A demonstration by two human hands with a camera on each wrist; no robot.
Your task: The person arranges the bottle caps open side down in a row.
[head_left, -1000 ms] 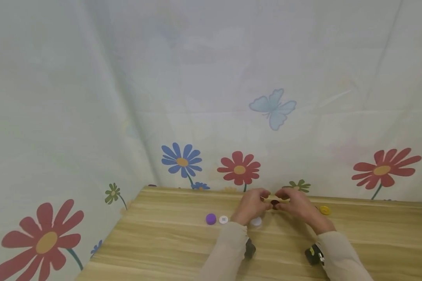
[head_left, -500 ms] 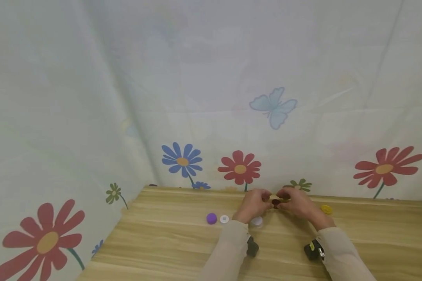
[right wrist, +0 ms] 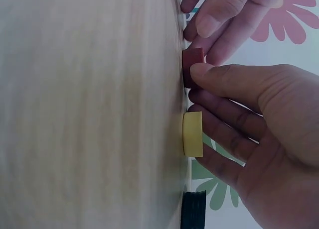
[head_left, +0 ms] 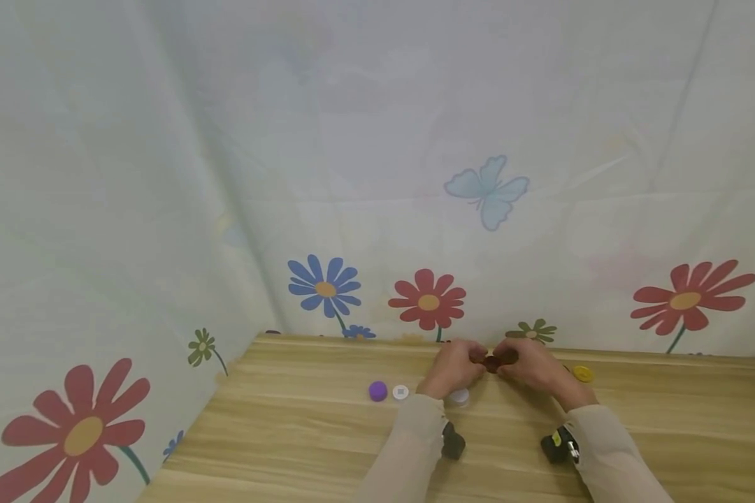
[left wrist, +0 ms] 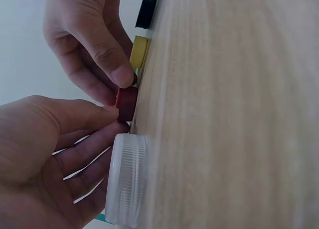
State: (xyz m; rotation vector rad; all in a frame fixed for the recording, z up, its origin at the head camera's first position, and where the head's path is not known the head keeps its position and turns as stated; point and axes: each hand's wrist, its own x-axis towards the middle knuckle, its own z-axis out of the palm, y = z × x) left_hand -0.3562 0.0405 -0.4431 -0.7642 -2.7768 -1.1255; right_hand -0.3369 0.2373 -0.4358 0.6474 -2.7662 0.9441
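Note:
A dark red bottle cap [head_left: 491, 364] stands on the wooden table near its back edge, between both hands. My left hand [head_left: 456, 368] pinches its left side; in the left wrist view the thumb [left wrist: 102, 115] meets the red cap [left wrist: 127, 103]. From the other side my right hand [head_left: 531, 367] holds the cap too, its thumb [right wrist: 212, 74] on the rim in the right wrist view. The undersides of the fingers are partly hidden. A clear ribbed lid [left wrist: 127, 179] lies close by my left fingers. Behind my right fingers sits a yellow cap [right wrist: 192, 134].
To the left lie a purple cap [head_left: 378, 391] and a white disc [head_left: 400, 392] with a square mark. Past the right hand is a bright yellow cap [head_left: 581, 374]. A black cap [right wrist: 193, 210] stands beyond the yellow one. A flowered curtain [head_left: 365, 175] hangs behind the table.
Both hands stay about where they were. Their index fingers have come down closer to the red cap, and the fingertips now sit tighter around it.

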